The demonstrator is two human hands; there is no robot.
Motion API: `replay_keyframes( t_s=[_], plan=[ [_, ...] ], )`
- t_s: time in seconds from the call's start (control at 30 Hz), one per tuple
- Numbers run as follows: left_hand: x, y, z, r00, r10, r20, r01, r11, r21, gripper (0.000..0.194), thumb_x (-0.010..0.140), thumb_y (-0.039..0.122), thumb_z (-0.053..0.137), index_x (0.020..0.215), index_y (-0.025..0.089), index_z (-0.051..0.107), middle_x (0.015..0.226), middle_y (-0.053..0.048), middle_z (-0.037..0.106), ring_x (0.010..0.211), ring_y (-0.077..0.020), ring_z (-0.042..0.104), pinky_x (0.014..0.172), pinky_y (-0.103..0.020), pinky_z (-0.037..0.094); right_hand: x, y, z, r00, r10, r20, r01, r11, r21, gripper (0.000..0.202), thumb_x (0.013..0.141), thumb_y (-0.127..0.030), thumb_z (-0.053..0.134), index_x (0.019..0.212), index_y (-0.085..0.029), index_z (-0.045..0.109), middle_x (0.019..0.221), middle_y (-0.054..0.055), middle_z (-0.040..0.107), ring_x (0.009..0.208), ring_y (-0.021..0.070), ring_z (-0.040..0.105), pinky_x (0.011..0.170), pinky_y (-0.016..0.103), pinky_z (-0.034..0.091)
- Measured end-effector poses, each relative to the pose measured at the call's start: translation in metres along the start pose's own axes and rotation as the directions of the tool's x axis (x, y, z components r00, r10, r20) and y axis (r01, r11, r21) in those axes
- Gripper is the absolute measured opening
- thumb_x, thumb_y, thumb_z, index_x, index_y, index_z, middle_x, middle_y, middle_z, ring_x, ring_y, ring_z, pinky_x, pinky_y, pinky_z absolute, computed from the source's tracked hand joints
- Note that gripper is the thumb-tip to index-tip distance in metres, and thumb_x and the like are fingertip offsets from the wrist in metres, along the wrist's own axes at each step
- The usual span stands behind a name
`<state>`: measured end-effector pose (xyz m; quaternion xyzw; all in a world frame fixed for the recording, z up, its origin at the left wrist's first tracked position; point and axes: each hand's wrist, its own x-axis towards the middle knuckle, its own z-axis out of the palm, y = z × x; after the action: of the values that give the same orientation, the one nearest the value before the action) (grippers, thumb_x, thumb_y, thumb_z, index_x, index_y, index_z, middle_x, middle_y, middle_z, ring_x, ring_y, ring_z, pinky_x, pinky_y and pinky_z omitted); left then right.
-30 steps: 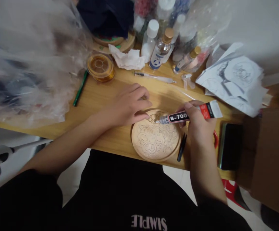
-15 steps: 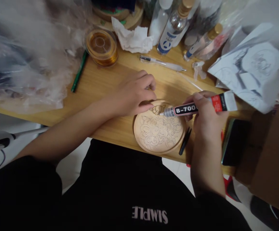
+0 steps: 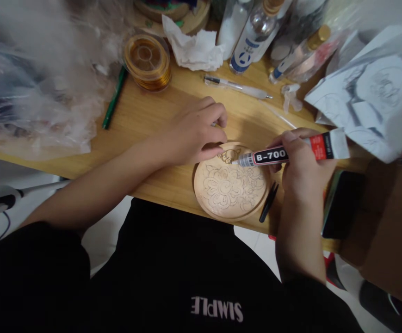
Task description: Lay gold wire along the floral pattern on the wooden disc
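Note:
A round wooden disc (image 3: 233,189) with a pencilled flower pattern lies near the table's front edge, and darker wire-like outlines show at its top. My right hand (image 3: 301,157) is wrapped round a black and red glue tube (image 3: 272,156) marked B-700; its nozzle points left, at or just over the dark outlines. My left hand (image 3: 204,132) rests at the disc's upper left edge, fingers curled, thumb and a fingertip by the outlines. Whether something small is between those fingers is hidden. Black tweezers (image 3: 269,202) lie against the disc's right side.
A spool of golden wire (image 3: 147,62), a green pen (image 3: 114,98), crumpled tissue (image 3: 194,48) and a white pen (image 3: 238,87) lie behind my hands. Bottles (image 3: 252,39) stand at the back. Paper drawings (image 3: 367,99) and a phone (image 3: 343,203) are right, plastic bags (image 3: 41,78) left.
The view has shifted slightly. The glue tube and my right hand sit a little farther right, with the nozzle still at the outlines. My left hand has hardly moved.

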<state>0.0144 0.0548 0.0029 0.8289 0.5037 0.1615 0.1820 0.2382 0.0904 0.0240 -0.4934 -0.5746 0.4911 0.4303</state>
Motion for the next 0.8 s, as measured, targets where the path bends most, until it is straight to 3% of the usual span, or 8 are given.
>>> replay_keyframes(
  t_s=[0.2, 0.4, 0.63, 0.8],
  plan=[
    [0.0003, 0.0, -0.0009, 1.0, -0.011, 0.018, 0.011, 1.0, 0.021, 0.018, 0.093, 0.037, 0.062, 0.092, 0.023, 0.074, 0.117, -0.007, 0.06, 0.113, -0.0265, 0.052, 0.094, -0.04, 0.045, -0.0011, 0.0016, -0.0009, 0.999, -0.018, 0.029, 0.019, 0.999, -0.05, 0.021, 0.083, -0.022, 0.068, 0.064, -0.023, 0.062, 0.061, -0.003, 0.061, 0.041, 0.0084, 0.047, 0.037, 0.025, 0.033],
    [-0.0002, -0.0013, 0.0007, 1.0, 0.0, -0.004, 0.0, 1.0, 0.01, 0.021, 0.092, 0.039, 0.061, 0.091, 0.022, 0.074, 0.115, -0.006, 0.06, 0.112, -0.0261, 0.054, 0.093, -0.039, 0.046, 0.0002, -0.0001, -0.0008, 1.0, -0.009, 0.014, 0.009, 1.0, -0.014, 0.018, 0.079, -0.019, 0.068, 0.063, -0.019, 0.061, 0.06, -0.002, 0.063, 0.04, 0.007, 0.048, 0.036, 0.023, 0.033],
    [-0.0027, -0.0085, 0.0073, 0.991, 0.089, -0.102, -0.089, 0.996, 0.004, 0.026, 0.092, 0.04, 0.059, 0.092, 0.019, 0.076, 0.109, -0.006, 0.058, 0.105, -0.0239, 0.053, 0.089, -0.037, 0.045, 0.002, 0.0058, -0.0002, 0.999, -0.053, -0.004, 0.053, 0.999, -0.006, 0.017, 0.077, -0.023, 0.067, 0.062, -0.018, 0.062, 0.058, -0.006, 0.063, 0.038, 0.0051, 0.05, 0.033, 0.018, 0.035],
    [-0.0027, -0.0084, 0.0067, 0.992, 0.094, -0.083, -0.094, 0.996, 0.01, 0.027, 0.093, 0.039, 0.061, 0.095, 0.017, 0.076, 0.109, -0.008, 0.058, 0.104, -0.0237, 0.051, 0.089, -0.038, 0.045, 0.0019, 0.0073, -0.001, 0.995, -0.1, 0.001, 0.1, 0.995, -0.007, 0.018, 0.078, -0.022, 0.067, 0.06, -0.019, 0.064, 0.057, -0.006, 0.065, 0.036, 0.0061, 0.05, 0.031, 0.019, 0.033]
  ],
)
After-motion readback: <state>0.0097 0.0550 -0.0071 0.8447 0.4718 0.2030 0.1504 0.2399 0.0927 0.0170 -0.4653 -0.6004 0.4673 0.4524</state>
